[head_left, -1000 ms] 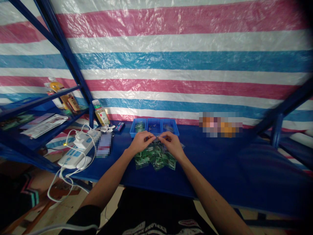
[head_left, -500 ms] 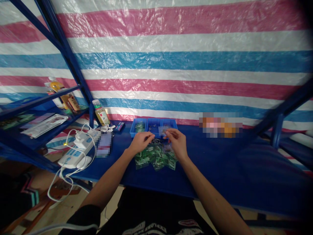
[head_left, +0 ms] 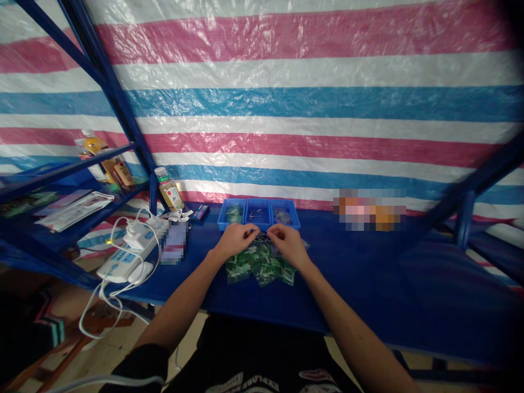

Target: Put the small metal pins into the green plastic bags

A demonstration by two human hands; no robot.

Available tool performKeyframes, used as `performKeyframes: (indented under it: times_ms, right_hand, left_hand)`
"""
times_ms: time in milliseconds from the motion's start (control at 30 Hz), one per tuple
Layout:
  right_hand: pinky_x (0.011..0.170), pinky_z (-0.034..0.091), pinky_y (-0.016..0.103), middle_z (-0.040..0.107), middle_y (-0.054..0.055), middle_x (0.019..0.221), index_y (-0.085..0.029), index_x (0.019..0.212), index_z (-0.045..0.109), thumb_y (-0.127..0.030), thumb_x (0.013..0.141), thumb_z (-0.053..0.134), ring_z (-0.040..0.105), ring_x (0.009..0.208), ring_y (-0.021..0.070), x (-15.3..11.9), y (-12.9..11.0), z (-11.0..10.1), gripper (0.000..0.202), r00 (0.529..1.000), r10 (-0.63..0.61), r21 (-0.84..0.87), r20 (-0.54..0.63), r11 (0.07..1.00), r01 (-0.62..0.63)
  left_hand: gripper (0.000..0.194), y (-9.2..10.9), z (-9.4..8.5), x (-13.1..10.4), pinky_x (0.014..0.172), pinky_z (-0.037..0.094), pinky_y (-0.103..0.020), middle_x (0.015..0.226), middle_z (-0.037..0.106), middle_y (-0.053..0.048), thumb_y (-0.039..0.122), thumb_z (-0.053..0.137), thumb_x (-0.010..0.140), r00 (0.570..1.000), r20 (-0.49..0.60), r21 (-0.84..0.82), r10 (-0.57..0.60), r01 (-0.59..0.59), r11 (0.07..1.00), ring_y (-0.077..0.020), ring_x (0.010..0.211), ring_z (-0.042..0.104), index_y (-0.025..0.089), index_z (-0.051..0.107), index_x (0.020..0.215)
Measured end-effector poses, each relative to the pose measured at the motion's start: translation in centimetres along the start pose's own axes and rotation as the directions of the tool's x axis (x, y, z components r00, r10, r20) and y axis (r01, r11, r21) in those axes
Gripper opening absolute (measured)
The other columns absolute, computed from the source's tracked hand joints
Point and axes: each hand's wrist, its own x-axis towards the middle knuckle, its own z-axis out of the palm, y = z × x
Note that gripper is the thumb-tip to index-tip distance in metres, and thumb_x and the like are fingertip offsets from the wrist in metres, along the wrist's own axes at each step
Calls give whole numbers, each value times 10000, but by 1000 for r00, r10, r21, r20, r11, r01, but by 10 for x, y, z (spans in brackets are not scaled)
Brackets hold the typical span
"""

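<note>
My left hand is closed in a pinch over the left side of a small pile of dark metal pieces, possibly screws. Opposite it, my right hand also pinches, its fingertips at the pile's right edge. Whatever either set of fingers grips is too small to make out. Small clear packets with green contents lie heaped below both hands. Just behind sit three joined blue bins: the left bin has greenish pieces, the middle bin a few thin metal pieces, and the right bin clear bags.
To the left are a white power strip with looping cables, a blurred phone, a small box and a bottle. A blue frame post rises there. A blurred orange item lies back right on the blue table.
My right hand has come down and left to the pile, and the clear bag it held up near the right bin no longer shows there. My left hand has barely moved.
</note>
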Motion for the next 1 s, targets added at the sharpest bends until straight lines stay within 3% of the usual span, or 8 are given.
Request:
performKeyframes:
  times_ms: [100, 233, 367, 567, 733, 867, 1000]
  right_hand:
    - [677, 450, 304, 701, 11, 752, -239, 904, 729, -221, 897, 614, 636, 696, 193, -6, -1, 5, 117, 992, -78, -266, 97, 959, 101]
    - [756, 448, 305, 696, 47, 918, -245, 1035, 740, -137, 900, 602, 644, 830, 209, -11, -2, 7, 222, 984, -108, -463, 143, 871, 162]
    - [796, 442, 307, 670, 71, 1012, -253, 1068, 760, -97, 909, 583, 631, 922, 223, -12, -1, 6, 285, 977, -113, -533, 180, 823, 194]
    - [800, 432, 311, 655, 61, 935, -249, 927, 770, -117, 922, 590, 604, 916, 222, -12, 3, 7, 223, 967, -119, -556, 224, 800, 227]
    - [821, 431, 319, 658, 62, 917, -235, 866, 734, -100, 929, 558, 602, 924, 225, -10, -1, 7, 230, 962, -167, -495, 216, 830, 255]
    - [817, 453, 317, 671, 53, 928, -223, 903, 682, -147, 946, 533, 620, 895, 214, -9, -12, 7, 172, 970, -227, -277, 90, 930, 243]
    - [756, 478, 318, 693, 32, 853, -219, 916, 645, -244, 940, 556, 636, 785, 208, -9, -18, 7, 96, 984, -175, -65, -30, 983, 173]
  left_hand:
    - [298, -2, 1, 0, 589, 343, -244, 660, 676, 7, 396, 527, 997, 1000, 11, 25, -21, 21, 999, -144, 593, 581, 218, 763, 961]
    - [272, -5, 3, 1, 579, 322, -250, 653, 676, 11, 388, 546, 985, 999, 28, 51, -42, 41, 998, -147, 587, 580, 244, 777, 991]
    - [257, -7, 6, 1, 586, 317, -245, 630, 660, 17, 374, 556, 981, 998, 59, 52, -27, 24, 998, -146, 577, 578, 254, 781, 1014]
    - [258, -5, 6, 0, 577, 303, -244, 610, 636, 20, 378, 559, 982, 996, 85, 68, 5, -10, 998, -141, 568, 570, 250, 775, 1043]
    - [258, -4, 5, 0, 579, 319, -238, 615, 633, 24, 366, 551, 990, 996, 91, 55, 23, -28, 998, -131, 556, 560, 241, 761, 1072]
    - [277, -4, 4, 0, 578, 313, -228, 602, 610, 35, 358, 555, 992, 994, 100, 48, 49, -54, 997, -126, 561, 560, 240, 722, 1179]
    - [281, -3, 3, -1, 570, 296, -224, 599, 606, 35, 359, 568, 987, 989, 131, 40, 64, -70, 997, -116, 548, 544, 227, 718, 1185]
